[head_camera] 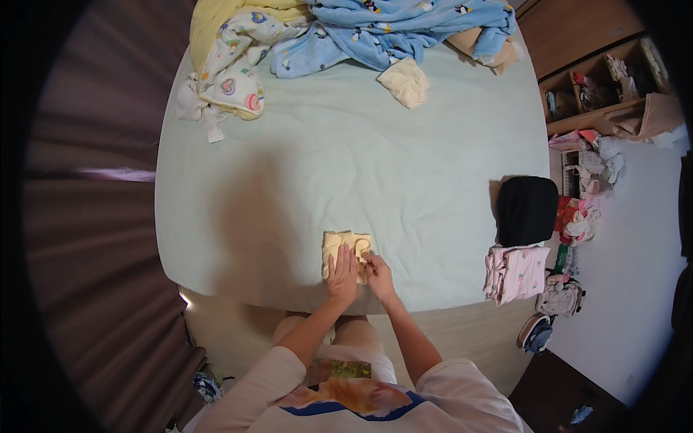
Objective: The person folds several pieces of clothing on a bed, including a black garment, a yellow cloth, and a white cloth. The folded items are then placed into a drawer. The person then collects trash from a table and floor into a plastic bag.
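Observation:
A small pale yellow cloth garment (331,244) lies folded into a rough square near the front edge of the bed. My left hand (342,276) is laid flat across its middle, fingers stretched forward and pressing on the cloth. At the garment's right edge, my right hand (381,279) has its fingers curled in and appears to pinch the fabric. A curved band or strap of the same yellow cloth shows just ahead of the right fingertips. The underside of the garment is hidden.
The bed has a pale green sheet (433,157). To the right are a black folded bundle (528,211) and pink patterned folded cloth (517,275). Along the far side lie a blue penguin blanket (357,38), a patterned quilt (233,81) and a cream cloth (405,83). Brown curtains (103,233) hang left.

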A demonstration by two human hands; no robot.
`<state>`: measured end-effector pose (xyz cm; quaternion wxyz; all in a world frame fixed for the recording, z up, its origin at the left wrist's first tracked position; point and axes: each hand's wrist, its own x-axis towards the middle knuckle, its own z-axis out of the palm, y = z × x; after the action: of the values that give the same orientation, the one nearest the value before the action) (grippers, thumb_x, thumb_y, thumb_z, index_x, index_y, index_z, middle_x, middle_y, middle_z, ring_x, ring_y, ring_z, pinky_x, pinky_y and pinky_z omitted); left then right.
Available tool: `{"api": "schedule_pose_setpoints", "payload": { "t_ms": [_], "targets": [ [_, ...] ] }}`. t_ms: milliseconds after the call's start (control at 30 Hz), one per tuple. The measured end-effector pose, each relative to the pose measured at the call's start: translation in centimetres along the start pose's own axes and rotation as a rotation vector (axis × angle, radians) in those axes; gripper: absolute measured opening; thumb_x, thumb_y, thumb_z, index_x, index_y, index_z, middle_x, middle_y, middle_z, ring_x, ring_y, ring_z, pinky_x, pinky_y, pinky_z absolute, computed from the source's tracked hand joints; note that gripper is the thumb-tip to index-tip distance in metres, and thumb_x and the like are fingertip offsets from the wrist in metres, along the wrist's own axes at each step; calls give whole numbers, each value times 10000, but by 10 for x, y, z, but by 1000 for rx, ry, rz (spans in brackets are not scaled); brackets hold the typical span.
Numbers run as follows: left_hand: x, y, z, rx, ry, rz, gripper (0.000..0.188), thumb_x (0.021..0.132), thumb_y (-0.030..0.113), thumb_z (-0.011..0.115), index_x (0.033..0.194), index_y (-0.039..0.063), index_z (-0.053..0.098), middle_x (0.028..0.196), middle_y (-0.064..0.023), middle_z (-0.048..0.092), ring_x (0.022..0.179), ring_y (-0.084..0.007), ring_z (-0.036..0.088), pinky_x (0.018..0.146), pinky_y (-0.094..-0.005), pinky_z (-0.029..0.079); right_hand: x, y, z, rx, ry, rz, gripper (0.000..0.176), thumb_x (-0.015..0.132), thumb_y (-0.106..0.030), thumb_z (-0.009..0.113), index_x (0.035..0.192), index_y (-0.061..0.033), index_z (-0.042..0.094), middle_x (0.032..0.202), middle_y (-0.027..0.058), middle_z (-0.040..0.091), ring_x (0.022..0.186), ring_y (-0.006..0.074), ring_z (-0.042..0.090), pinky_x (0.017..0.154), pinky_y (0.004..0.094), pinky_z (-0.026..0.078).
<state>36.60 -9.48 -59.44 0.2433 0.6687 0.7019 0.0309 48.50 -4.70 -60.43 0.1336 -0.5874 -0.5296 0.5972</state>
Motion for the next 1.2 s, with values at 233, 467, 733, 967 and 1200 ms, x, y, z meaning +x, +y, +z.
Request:
{"api": "schedule_pose_setpoints", "payload": {
  "t_ms": [233,467,733,967,1200],
  "targets": [
    [27,-25,-21,-44,69,213,363,691,83,589,1045,7,610,1099,-146,591,1121,-269,492,968,-441,354,-7,-52,-22,-897,-88,-614,673,658,-3,650,1289,-48,419,1374,193,329,1278,357,312,1037,389,301],
    [80,-54,-126,-659,-375,173,230,684,163,697,853,18,639,826,-150,647,741,-230,628,688,-328,487,7,-40,-17,181,-246,-37,424,798,-110,640,1193,-42,499,1061,92,624,946,248,611,821,339,483],
    [61,-130,-99,-915,367,-655,202,806,205,666,866,15,630,769,-37,644,713,-106,591,656,-255,480,142,-93,-112,1206,61,50,389,916,-183,498,1235,29,423,1177,127,553,1053,231,563,900,366,484],
    [-8,-148,-30,-1081,135,-699,214,800,243,672,822,33,643,732,-35,647,694,-95,592,658,-249,477,286,-142,-103,1183,-28,17,423,946,-265,444,1266,9,404,1230,116,527,1091,240,541,936,364,455],
    [93,-267,-53,-951,763,-708,237,825,214,631,953,30,553,820,-56,587,683,-127,552,617,-286,475,285,-141,-56,1109,115,-136,443,952,-421,366,1252,-102,438,1227,39,525,1090,170,508,873,351,420]
  ]
}}
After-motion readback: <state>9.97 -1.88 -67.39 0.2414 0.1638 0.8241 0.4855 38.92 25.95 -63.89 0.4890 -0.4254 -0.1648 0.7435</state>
